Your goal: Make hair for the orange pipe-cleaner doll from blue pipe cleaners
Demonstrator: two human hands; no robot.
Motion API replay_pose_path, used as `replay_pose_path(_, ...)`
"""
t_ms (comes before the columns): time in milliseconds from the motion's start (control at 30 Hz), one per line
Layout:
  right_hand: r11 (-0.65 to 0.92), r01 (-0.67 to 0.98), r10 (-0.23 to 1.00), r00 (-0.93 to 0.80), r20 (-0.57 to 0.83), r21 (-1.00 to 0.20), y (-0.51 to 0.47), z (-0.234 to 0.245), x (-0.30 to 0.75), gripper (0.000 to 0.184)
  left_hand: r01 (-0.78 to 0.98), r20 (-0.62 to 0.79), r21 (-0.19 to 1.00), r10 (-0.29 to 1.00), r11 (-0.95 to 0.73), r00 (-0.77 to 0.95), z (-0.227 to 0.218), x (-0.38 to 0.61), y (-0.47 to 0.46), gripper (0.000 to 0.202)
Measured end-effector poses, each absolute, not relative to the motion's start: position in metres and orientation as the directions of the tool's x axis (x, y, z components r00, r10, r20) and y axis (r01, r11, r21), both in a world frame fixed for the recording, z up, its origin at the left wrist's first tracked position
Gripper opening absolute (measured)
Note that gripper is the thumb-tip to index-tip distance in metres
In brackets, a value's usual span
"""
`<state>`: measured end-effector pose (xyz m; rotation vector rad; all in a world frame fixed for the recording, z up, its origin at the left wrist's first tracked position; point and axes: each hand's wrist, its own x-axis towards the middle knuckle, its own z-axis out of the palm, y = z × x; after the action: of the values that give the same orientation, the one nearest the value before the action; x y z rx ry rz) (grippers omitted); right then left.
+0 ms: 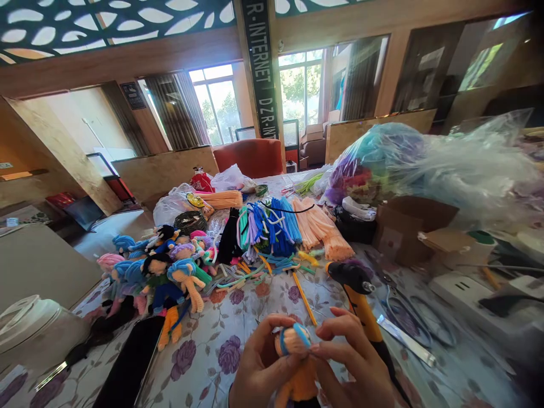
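Observation:
A small doll (pixel 302 381) with a peach head, blue strips on the head and an orange body is held low in front of me. My left hand (pixel 261 362) closes around its left side, thumb and fingers on the head. From the other side, my right hand (pixel 355 354) pinches with thumb and forefinger at the blue strip by the head's right edge; its other fingers are raised. The doll's lower part is partly hidden. Just beyond the hands lies a thin orange stick (pixel 302 296). Right of it rests a black and yellow glue gun (pixel 359 309).
Several finished dolls (pixel 159 269) are heaped at left, behind a black phone (pixel 130 362). Bundles of blue (pixel 276 226) and peach pipe cleaners (pixel 318 226) lie farther back, with cut pieces before them. At right are scissors (pixel 397 292), a cardboard box (pixel 397 232) and plastic bags (pixel 459 158).

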<state>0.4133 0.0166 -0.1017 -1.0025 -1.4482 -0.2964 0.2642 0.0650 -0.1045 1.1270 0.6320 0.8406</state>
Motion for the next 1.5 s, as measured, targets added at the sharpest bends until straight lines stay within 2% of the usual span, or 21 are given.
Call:
replay_pose_path(167,0.608,0.677,0.373,0.219,0.902,-0.416,0.016,-0.104,0.412,0.013,-0.244,-0.016,0.956,0.862,0.162,0.507,-0.106,0.265,0.063,0.032)
replay_pose_path(400,0.653,0.579,0.291,0.405,0.867,-0.489,0.012,-0.112,0.413,0.017,-0.378,0.038,0.906,0.854,0.189,0.519,-0.106,0.268,0.063,0.038)
replay_pose_path(633,0.699,0.517,0.289,0.427,0.857,-0.494,0.013,-0.118,0.416,0.02,-0.397,0.107,0.91,0.858,0.119,0.503,-0.1,0.268,0.058,0.04)
replay_pose_path(1033,0.717,0.455,0.339,0.435,0.834,-0.528,0.011,-0.124,0.416,0.015,-0.387,0.147,0.916,0.815,0.101,0.561,-0.098,0.265,0.057,0.042)
replay_pose_path(1267,0.723,0.454,0.281,0.495,0.823,-0.52,0.013,-0.118,0.413,0.018,-0.364,0.198,0.931,0.847,-0.006,0.494,-0.096,0.263,0.055,0.035)
replay_pose_path(1500,0.637,0.526,0.384,0.418,0.824,-0.563,0.014,-0.124,0.416,0.021,-0.266,0.341,0.928,0.886,-0.262,0.314,-0.102,0.269,0.055,0.027)
